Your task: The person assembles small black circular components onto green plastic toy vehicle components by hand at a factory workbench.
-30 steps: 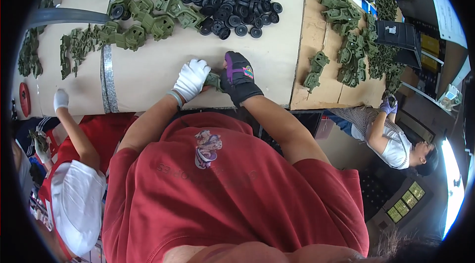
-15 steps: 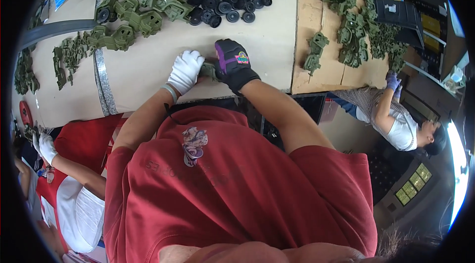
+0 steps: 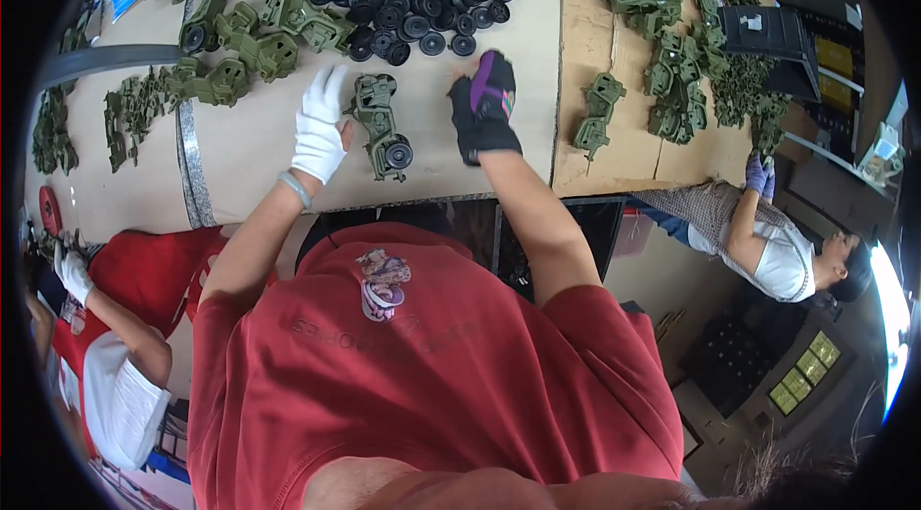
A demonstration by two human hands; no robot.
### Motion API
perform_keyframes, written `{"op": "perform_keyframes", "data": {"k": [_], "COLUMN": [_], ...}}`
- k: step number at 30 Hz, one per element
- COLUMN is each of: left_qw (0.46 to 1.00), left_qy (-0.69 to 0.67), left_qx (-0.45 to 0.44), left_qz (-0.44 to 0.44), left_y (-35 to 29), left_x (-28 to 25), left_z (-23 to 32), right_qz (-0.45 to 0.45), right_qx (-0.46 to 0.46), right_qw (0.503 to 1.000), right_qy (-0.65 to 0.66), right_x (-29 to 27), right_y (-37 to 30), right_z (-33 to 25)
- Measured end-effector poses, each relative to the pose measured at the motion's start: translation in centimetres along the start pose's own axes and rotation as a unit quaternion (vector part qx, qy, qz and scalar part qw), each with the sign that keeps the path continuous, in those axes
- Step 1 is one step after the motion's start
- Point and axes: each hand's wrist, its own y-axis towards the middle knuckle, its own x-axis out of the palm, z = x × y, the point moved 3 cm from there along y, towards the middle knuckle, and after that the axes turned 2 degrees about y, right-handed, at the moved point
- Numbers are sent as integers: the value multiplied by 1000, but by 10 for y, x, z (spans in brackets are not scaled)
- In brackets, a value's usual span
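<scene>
An olive-green toy vehicle [image 3: 374, 112] lies on the table between my hands, with a black wheel [image 3: 398, 155] at its near end. Just left of it is my left hand [image 3: 319, 131] in a white glove, its fingers stretched out and nothing held. To the right, apart from the vehicle, my right hand [image 3: 489, 112] wears a black and purple glove. Its fingers are loosely bent, and no object shows in them. Beyond my hands lies a heap of black toy wheels [image 3: 413, 6].
More green toy vehicle bodies [image 3: 254, 45] lie at the far left, beside small green parts [image 3: 139, 112]. A single green body [image 3: 600, 112] rests on the cardboard at right, near further green piles [image 3: 681, 78]. A grey curved bar [image 3: 110, 61] crosses the left. Co-workers are on both sides.
My hands were together over a green piece at the table's near side. They have parted, left hand leftward and right hand rightward, and the toy vehicle now lies uncovered between them.
</scene>
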Motion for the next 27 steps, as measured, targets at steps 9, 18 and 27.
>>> {"op": "perform_keyframes", "data": {"k": [9, 18, 27], "left_qw": [916, 843, 917], "left_qy": [-348, -498, -335], "left_qx": [-196, -196, -194], "left_qz": [41, -54, -100], "left_y": [-40, -47, -43], "left_x": [96, 114, 94], "left_z": [23, 27, 24], "right_qz": [-66, -239, -341], "right_qx": [-18, -293, -374], "right_qw": [998, 924, 861], "right_qy": [-4, 61, -52], "right_x": [6, -19, 1], "right_y": [15, -7, 8], "right_z": [5, -68, -77]}}
